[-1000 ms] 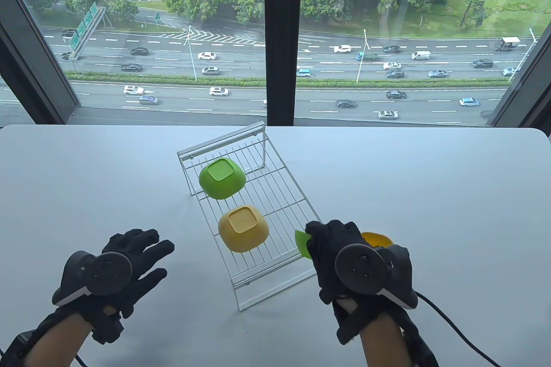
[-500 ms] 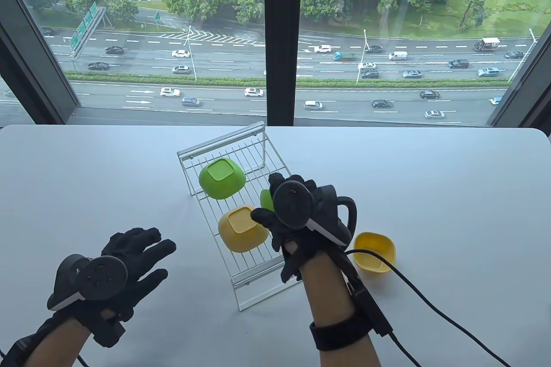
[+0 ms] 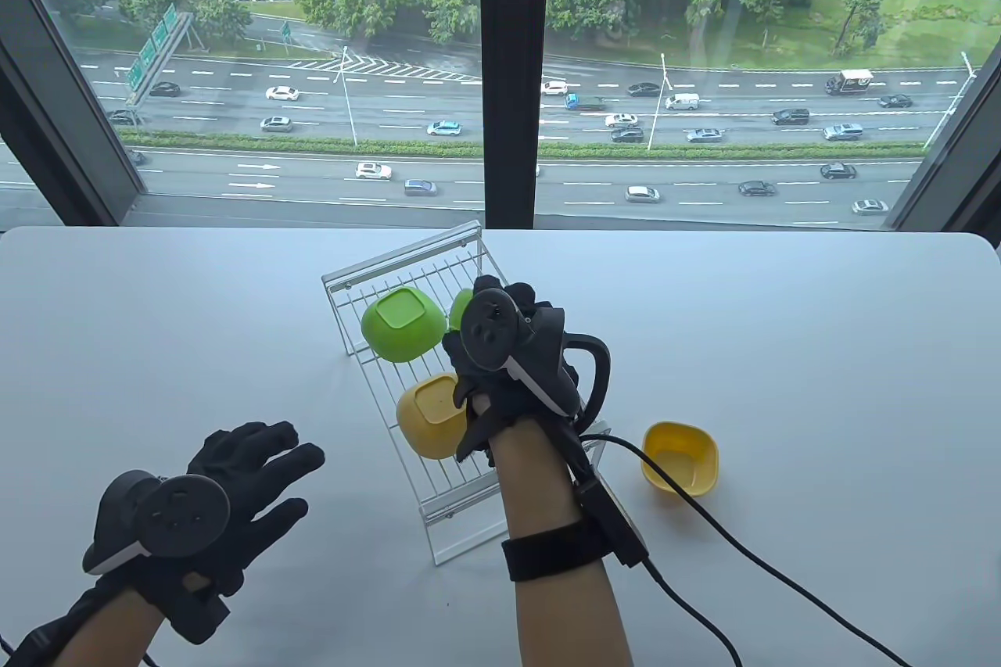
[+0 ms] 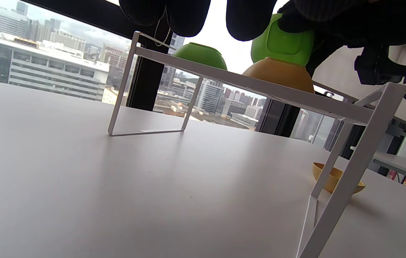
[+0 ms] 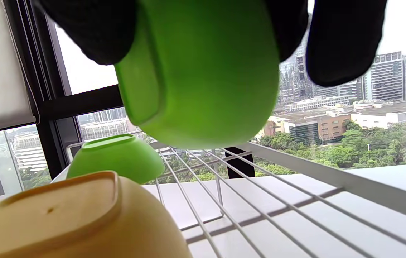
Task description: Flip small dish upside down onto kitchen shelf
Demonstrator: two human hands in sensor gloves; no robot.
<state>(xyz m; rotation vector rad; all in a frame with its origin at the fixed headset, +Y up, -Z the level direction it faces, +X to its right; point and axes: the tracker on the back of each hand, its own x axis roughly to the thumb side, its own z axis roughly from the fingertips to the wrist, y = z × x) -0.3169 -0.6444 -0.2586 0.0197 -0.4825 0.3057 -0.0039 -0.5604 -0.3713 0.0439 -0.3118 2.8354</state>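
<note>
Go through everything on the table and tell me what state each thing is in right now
held green dish: gripped by right hand, tipped on its side above the shelf
green dish on shelf: upside down
yellow dish on shelf: upside down
yellow dish on table: upright
wire shelf: standing on its legs
left hand: holding nothing, fingers spread

My right hand (image 3: pixel 500 354) has carried the green dish (image 3: pixel 460 307) from the table's near side up over the shelf's (image 3: pixel 407 276) far end.
</note>
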